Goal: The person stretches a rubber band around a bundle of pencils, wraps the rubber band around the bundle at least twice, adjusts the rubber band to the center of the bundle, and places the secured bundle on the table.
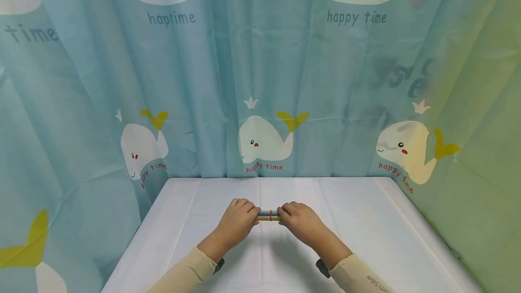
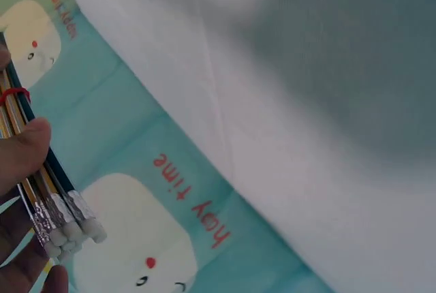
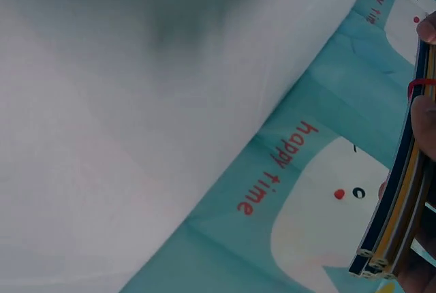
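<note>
A bundle of pencils (image 1: pixel 269 215) is held level above the white table, with a red band (image 1: pixel 271 215) around its middle. My left hand (image 1: pixel 238 220) grips one end and my right hand (image 1: pixel 302 221) the other. In the left wrist view, the left thumb (image 2: pixel 30 146) lies across the pencils (image 2: pixel 58 182), whose white erasers and silver ferrules stick out past the hand. The right wrist view shows the right thumb (image 3: pixel 425 124) on the bundle (image 3: pixel 398 208), with flat, unsharpened ends beyond it. Dark blue and yellow barrels show.
The white-covered table (image 1: pixel 228 193) lies below both hands, their shadows falling on it. A light blue curtain (image 1: pixel 211 80) printed with whales hangs behind and at the left; the right side (image 1: pixel 480 184) looks greenish. Dark wrist devices (image 1: pixel 323 268) sit under the sleeves.
</note>
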Motion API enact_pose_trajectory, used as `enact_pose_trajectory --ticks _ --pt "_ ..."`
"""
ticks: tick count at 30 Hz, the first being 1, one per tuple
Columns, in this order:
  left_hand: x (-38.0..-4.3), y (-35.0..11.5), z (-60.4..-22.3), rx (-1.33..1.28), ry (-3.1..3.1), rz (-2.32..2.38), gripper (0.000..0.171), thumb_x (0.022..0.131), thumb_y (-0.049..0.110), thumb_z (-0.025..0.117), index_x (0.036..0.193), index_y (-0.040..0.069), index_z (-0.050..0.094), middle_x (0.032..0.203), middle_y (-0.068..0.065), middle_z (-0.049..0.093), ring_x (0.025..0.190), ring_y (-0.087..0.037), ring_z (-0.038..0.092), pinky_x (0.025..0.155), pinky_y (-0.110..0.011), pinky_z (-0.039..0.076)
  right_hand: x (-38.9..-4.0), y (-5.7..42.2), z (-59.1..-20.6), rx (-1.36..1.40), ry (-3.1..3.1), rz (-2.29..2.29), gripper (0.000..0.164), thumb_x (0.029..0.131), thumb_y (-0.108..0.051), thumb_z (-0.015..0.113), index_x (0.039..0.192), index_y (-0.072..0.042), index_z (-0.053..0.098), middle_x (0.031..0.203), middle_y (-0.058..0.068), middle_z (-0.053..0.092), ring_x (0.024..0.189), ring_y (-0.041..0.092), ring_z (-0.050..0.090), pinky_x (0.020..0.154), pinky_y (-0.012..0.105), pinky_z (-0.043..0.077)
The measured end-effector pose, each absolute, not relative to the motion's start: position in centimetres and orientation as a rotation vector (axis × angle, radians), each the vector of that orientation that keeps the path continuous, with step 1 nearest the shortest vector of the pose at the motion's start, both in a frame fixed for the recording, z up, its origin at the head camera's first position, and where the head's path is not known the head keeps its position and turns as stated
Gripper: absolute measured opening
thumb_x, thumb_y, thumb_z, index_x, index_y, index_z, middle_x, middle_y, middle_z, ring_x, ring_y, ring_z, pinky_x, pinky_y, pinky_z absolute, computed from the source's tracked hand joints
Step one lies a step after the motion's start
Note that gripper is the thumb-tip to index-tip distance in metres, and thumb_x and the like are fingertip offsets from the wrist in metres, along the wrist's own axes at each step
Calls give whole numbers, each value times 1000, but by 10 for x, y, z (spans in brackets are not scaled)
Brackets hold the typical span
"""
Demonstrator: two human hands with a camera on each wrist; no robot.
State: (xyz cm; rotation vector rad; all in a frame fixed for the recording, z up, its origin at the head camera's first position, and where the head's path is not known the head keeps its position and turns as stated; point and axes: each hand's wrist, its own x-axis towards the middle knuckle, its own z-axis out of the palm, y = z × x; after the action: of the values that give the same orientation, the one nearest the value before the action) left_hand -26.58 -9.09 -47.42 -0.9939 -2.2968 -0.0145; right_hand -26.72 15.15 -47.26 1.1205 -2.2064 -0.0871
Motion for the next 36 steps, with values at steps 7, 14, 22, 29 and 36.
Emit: enact_pose_trajectory --ticks 7,14,22,29,36 --pt "-271 -90 -488 -974 -2274 -68 30 72 25 86 94 14 71 86 4 65 82 -15 59 73 -33 45 -266 146 -483 1094 -2314 -111 31 81 -21 79 105 -5 70 96 0 65 79 11 63 68 19 51" --pt "-274 -91 -497 -959 -2367 -9 25 75 33 82 92 17 74 85 7 67 82 -13 60 75 -33 45 -269 147 -494 1120 -2349 -73 28 81 -23 79 103 -7 70 92 -2 66 77 10 64 67 20 51" --pt "-279 -91 -508 -1009 -2511 -36 22 77 32 81 92 18 73 86 8 67 79 -12 59 70 -29 44 -277 147 -508 1136 -2479 -114 23 84 -28 75 100 -12 69 87 -6 64 72 7 62 64 20 49" --pt "-288 -94 -524 -1063 -2581 -59 19 74 28 82 85 18 71 80 9 65 71 -11 57 61 -28 41 -286 141 -518 1132 -2631 -84 15 84 -24 75 95 -16 70 82 -8 63 68 7 61 63 23 49" --pt "-292 -90 -531 -1078 -2686 -146 19 73 28 83 83 19 70 74 13 60 66 -5 52 60 -27 42 -288 139 -528 1097 -2739 -49 13 82 -24 77 91 -18 71 79 -10 61 66 5 58 64 24 49"
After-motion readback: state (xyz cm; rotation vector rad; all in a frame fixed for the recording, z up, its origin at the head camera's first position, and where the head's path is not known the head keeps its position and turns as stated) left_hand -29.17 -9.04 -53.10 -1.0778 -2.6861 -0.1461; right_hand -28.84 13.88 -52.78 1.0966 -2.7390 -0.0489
